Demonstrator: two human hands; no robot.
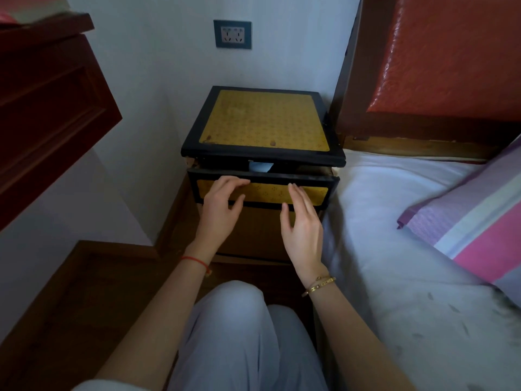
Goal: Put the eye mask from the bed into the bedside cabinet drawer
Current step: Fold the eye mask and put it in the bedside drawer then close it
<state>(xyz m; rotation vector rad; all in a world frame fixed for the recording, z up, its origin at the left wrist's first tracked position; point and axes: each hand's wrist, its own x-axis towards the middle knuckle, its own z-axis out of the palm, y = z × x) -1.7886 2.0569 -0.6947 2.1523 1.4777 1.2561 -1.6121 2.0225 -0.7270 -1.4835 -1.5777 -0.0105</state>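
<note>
The bedside cabinet [263, 119] has a yellow patterned top in a black frame. Its top drawer [262, 191] is out by a narrow gap, and a pale blue thing [260, 166] shows inside; I cannot tell if it is the eye mask. My left hand [222, 206] rests flat on the left of the drawer front, fingers spread. Just off the right of the drawer front, my right hand [301, 218] is held out flat with fingers extended. Neither hand holds anything.
The bed [394, 235] with a white sheet lies right of the cabinet, with a striped pink and purple pillow [473, 221] and a red padded headboard [445, 60]. A dark wooden unit [48, 108] juts out at left. A wall socket [232, 34] sits above. My knees are below.
</note>
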